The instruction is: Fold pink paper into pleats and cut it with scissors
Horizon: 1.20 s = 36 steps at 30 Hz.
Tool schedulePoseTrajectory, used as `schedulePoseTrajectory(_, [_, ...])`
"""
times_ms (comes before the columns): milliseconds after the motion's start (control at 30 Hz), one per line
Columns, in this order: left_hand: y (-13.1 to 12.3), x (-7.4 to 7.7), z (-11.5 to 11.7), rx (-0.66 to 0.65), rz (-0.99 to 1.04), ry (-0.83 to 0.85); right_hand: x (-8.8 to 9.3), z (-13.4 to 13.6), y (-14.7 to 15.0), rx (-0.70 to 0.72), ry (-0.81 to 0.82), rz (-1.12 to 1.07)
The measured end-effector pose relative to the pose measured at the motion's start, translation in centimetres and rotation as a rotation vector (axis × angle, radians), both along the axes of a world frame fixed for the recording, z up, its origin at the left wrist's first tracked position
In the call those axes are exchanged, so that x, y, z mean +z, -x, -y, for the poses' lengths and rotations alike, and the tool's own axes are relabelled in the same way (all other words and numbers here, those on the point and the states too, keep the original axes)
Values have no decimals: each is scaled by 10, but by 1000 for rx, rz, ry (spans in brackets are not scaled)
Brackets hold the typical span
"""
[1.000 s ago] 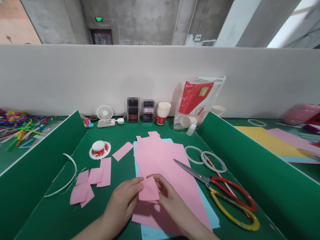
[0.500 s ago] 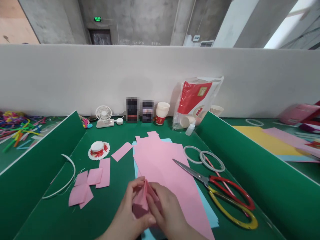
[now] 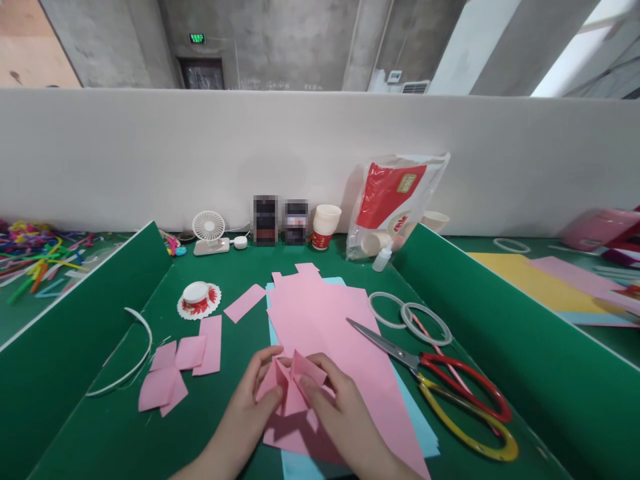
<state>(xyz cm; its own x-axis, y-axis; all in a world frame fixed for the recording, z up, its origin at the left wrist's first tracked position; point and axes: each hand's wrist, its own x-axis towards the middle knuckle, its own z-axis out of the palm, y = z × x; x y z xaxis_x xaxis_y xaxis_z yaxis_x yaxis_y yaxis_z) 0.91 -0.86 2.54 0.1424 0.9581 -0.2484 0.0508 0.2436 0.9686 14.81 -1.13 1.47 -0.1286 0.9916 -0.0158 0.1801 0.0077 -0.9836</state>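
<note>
Between both hands is a small piece of pink paper (image 3: 290, 393), creased into upright folds that spread like a fan. My left hand (image 3: 255, 393) pinches its left side, thumb in front and fingers behind. At the right side, my right hand (image 3: 333, 400) grips it with the thumb against the front fold. Both hands are above a large pink sheet (image 3: 345, 340), which lies over light blue sheets (image 3: 417, 417). To the right, scissors (image 3: 415, 363) with one red and one yellow handle rest partly on the pink sheet, blades slightly apart or closed, which I cannot tell.
Small pink paper pieces (image 3: 207, 347) and a white-and-red paper hat shape (image 3: 197, 300) lie left. Two tape rings (image 3: 427, 323) are at right. A fan (image 3: 209, 230), paper cups (image 3: 326, 227), a glue bottle (image 3: 383, 259) and a plastic bag (image 3: 393, 200) stand behind. Green dividers (image 3: 500, 320) flank both sides.
My hands have moved slightly apart, and the folded pink paper between them has opened from a narrow peak into wider, separate folds. The left thumb has come away from the right hand.
</note>
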Motion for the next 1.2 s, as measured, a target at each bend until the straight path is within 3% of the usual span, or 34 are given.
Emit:
schedulePoseTrajectory(167, [0,3,-2,-75,134,82,4,-3,-1,0,125,-175])
schedulePoseTrajectory(467, [0,4,-3,38,409,234,-4,-4,-3,-231,379,-345])
schedulePoseTrajectory(667, [1,2,-6,19,584,303,-3,-4,-2,-259,444,-477])
schedulePoseTrajectory(833, [1,1,-8,37,715,374,0,-6,0,-155,434,-590])
schedulePoseTrajectory(967, [1,2,-8,27,724,368,1,-6,-2,-145,412,-601])
schedulePoseTrajectory(1200, [2,-3,-5,79,513,340,5,-7,-1,-39,350,-574])
